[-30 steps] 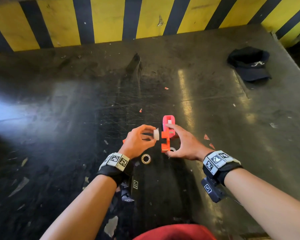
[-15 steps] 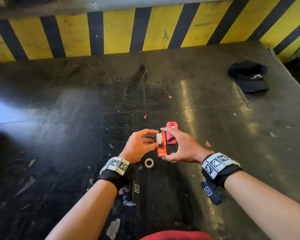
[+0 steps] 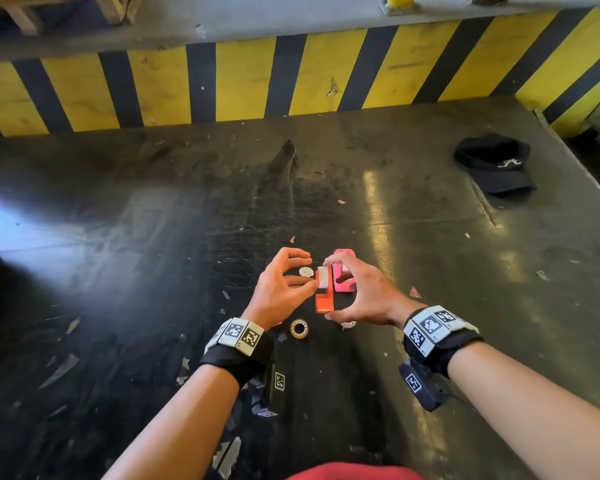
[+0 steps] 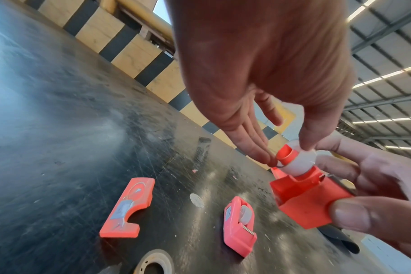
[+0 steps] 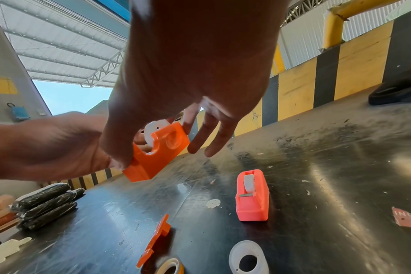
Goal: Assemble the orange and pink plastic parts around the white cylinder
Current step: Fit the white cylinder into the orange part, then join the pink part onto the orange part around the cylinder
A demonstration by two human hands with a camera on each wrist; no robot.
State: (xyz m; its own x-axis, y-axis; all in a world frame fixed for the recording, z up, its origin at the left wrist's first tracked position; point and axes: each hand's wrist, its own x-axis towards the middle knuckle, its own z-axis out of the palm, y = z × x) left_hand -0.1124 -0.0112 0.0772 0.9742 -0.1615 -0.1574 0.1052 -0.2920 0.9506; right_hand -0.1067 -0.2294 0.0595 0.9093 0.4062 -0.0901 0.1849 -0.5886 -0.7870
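A: Orange plastic first: the orange half-shell (image 3: 325, 295) is up off the black tabletop (image 3: 153, 254), pinched by the right hand (image 3: 364, 296) with the thumb on its near end and a finger on the far end.

B: And the white cylinder (image 3: 322, 276)?

A: Seated in the shell's notch at the top. The left hand (image 3: 281, 289) meets it from nine o'clock, thumb and fingertips closed on the cylinder's end; the left wrist view shows the thumb pressing down on the white piece.

B: Where is the pink part?

A: The pink dispenser (image 5: 252, 199) stands on the tabletop just at one o'clock of the hands, a white roller showing in its top slot. It touches neither hand.

B: Anything else lying about?

A: A flat orange cover piece (image 4: 127, 207) lies at the left, at about eight o'clock of the held shell. A tape roll (image 3: 299, 328) lies at six o'clock, between the wrists, with a white ring (image 5: 248, 259) beside it. A small white disc (image 5: 212, 203) rests near the pink dispenser. A dark cap (image 3: 496, 164) sits far off at two o'clock.
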